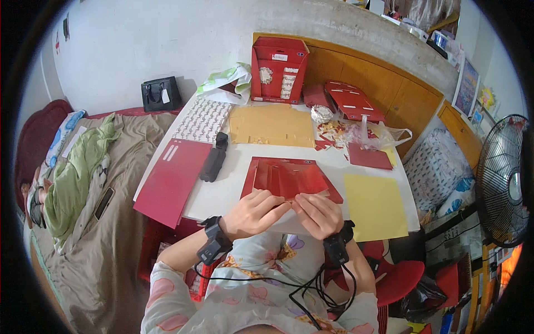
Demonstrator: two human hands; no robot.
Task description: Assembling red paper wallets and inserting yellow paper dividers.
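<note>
My left hand (253, 214) and my right hand (320, 216) meet at the near edge of the white table. Fingertips of both are pinched together on the near edge of a glossy, see-through plastic sheet (292, 177). The sheet lies over a flat red cardboard piece (329, 188), whose red shows through it. My fingers hide the exact spot where they grip. To the left are a black, elongated object (213, 161) and dark red card sheets (171, 181). A yellow sheet (376, 209) lies to the right of my right hand.
On the table (233, 192), a red display box (278, 69) stands at the back beside tan cardboard (272, 125) and a patterned white sheet (203, 119). Red and cream scraps (332, 135) lie back right. A bed (119, 195) is left, a black fan (503, 181) right. Cables (311, 289) trail from both wrists.
</note>
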